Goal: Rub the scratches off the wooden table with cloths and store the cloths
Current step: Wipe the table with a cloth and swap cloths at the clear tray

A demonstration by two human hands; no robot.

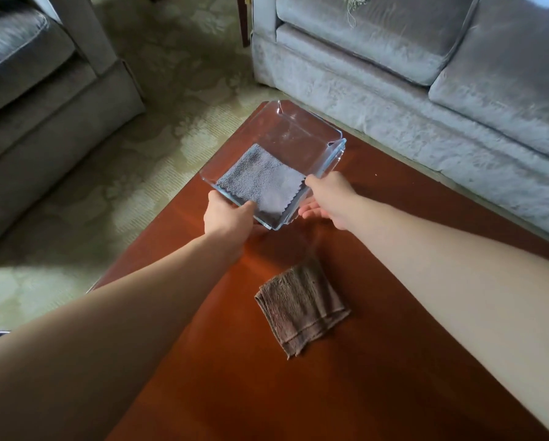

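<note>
The left hand (227, 214) grips the near-left edge of a clear glass dish (298, 128), thumb hooked over the rim. A grey cloth (263, 183) lies folded inside it. The right hand (328, 198) clasps the dish's near-right side. Nearer, a brown cloth (301, 305) rests on the wooden table (394, 361).

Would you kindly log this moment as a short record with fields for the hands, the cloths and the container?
left hand: grips near edge of glass dish
right hand: grips dish's right side
grey cloth: folded, inside dish
brown cloth: folded, on wooden table, outside dish
dish: on or just above table, unclear
storing: half done
</note>
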